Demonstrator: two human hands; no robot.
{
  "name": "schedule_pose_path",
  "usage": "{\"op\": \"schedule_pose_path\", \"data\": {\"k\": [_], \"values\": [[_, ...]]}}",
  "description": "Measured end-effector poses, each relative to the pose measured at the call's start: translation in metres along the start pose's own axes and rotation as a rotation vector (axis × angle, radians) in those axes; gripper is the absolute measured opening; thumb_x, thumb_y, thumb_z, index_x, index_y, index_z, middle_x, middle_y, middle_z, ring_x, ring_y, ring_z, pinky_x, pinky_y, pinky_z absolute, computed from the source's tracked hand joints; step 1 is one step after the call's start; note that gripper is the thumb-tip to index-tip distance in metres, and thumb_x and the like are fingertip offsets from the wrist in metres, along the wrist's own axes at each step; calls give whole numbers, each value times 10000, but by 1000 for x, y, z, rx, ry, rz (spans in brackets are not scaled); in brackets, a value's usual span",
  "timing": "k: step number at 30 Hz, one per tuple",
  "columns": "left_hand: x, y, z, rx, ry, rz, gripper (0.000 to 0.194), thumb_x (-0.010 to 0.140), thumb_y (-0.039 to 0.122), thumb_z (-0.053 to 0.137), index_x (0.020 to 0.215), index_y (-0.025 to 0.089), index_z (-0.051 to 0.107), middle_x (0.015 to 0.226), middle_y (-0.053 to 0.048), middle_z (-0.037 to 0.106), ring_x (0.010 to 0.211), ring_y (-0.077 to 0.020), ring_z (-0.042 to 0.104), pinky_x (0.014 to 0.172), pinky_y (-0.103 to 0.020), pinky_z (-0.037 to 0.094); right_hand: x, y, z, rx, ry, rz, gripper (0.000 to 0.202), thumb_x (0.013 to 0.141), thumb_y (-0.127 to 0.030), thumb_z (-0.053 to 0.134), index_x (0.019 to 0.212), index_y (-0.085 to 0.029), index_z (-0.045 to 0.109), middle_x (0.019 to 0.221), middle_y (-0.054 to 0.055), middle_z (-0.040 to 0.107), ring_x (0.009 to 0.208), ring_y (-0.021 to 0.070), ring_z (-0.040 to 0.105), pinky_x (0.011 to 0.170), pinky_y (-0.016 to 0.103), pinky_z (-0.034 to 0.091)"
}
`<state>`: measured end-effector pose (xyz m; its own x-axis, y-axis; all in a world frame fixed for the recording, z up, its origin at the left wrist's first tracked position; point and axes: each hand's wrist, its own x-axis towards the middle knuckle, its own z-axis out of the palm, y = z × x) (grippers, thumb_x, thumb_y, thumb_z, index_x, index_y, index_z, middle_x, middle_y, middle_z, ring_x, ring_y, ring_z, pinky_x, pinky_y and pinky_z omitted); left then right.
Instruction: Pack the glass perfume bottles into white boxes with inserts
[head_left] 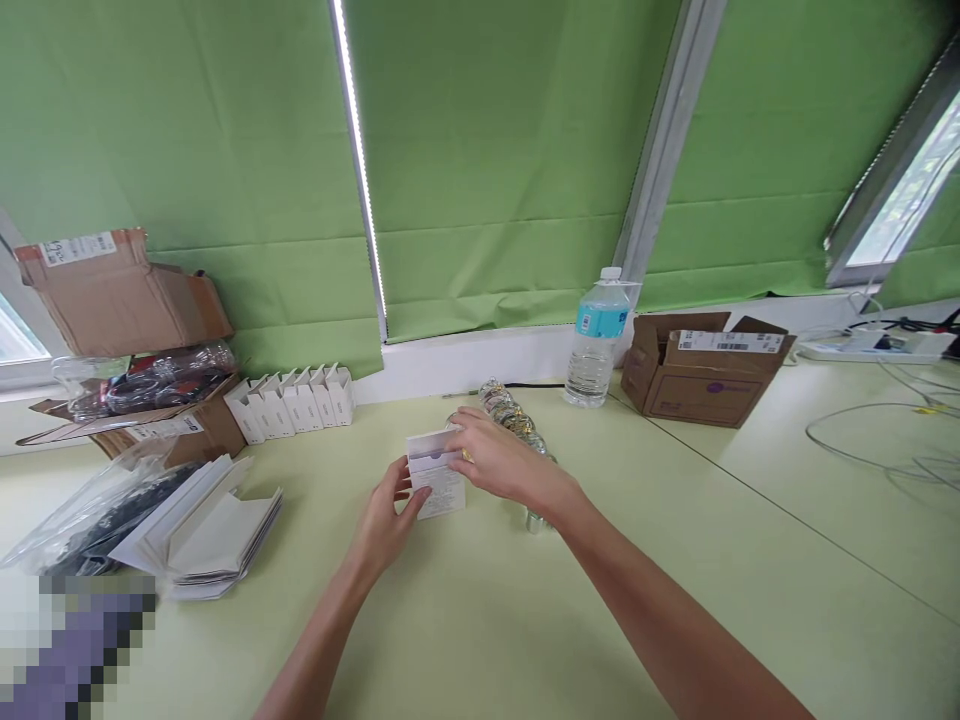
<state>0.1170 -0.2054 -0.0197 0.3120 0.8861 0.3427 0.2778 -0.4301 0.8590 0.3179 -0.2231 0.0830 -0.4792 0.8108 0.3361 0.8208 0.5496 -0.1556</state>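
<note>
My left hand (390, 515) grips a small white box (439, 490) by its lower left side, thumb across the front. The box stands tilted over the table, with fine print on its face and a flap raised at the top. My right hand (499, 455) is at the box's upper right edge, fingers closed together. A small yellowish bit shows under those fingers; most of what they hold is hidden. Just behind my right hand runs a row of shiny clear-and-gold items (510, 410), partly covered by the hand and wrist.
At the left stand several small white boxes (292, 402), a stack of flat white cartons (217, 545), a plastic bag (97, 510) and cardboard boxes (124, 300). A water bottle (596, 345), an open brown box (701, 370) and loose cables (862, 440) are at the right.
</note>
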Motion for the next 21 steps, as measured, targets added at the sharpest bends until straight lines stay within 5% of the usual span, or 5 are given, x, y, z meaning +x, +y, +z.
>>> {"op": "schedule_pose_path", "data": {"k": [5,10,15,21], "values": [[1,0,-2,-1,3,5,447,872,397,531,1279,231,445,1220,-98,605,1046,-210,620,865,-353,502,-2,-7,0,49,-14,11,201,872,-216,553,887,-207,753,1243,126,563,1305,281,346,1033,408,324],[3,-2,-8,-8,30,3,451,861,402,543,1269,227,462,1223,-101,608,1056,-219,617,852,-354,507,-3,-11,-10,151,-33,63,320,888,-372,530,1125,-223,685,1405,115,457,1374,283,264,1063,428,287],[6,-6,-18,-36,34,-51,498,829,414,577,1271,209,470,1204,-112,627,1029,-227,634,864,-384,511,1,-3,-22,123,172,186,340,939,-294,397,1077,-184,687,1223,96,615,1138,227,530,938,312,374],[3,-9,-18,-67,-18,-115,518,769,350,646,1237,181,500,1187,-121,644,1051,-249,629,922,-434,485,4,20,-9,103,118,315,329,919,-289,411,900,-203,728,903,55,723,832,188,621,721,247,374]]}}
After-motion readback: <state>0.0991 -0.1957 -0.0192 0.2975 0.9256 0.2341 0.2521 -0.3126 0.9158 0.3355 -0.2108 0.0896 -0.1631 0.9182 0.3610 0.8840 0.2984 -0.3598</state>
